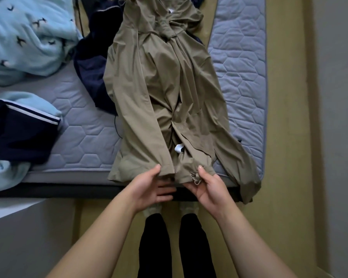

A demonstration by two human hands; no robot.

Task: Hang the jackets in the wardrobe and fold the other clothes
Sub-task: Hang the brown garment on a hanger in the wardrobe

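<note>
1. Lying lengthwise on the grey quilted mattress (84, 125), the khaki jacket (165, 93) is spread out w/ its hem at the near edge. One sleeve is draped off the right corner.
2. Hem is pinched by the left hand (149, 189), thumb on top, fingers under.
3. Hem is also pinched by the right hand (207, 187), just beside the drawstring toggle (196, 176), so both hands are clamped on fabric.
4. A navy garment (90, 63) is partly covered by the jacket's left side.
5. A light blue blanket (26, 37) & a white-striped navy piece (18, 133) are piled further left.
</note>
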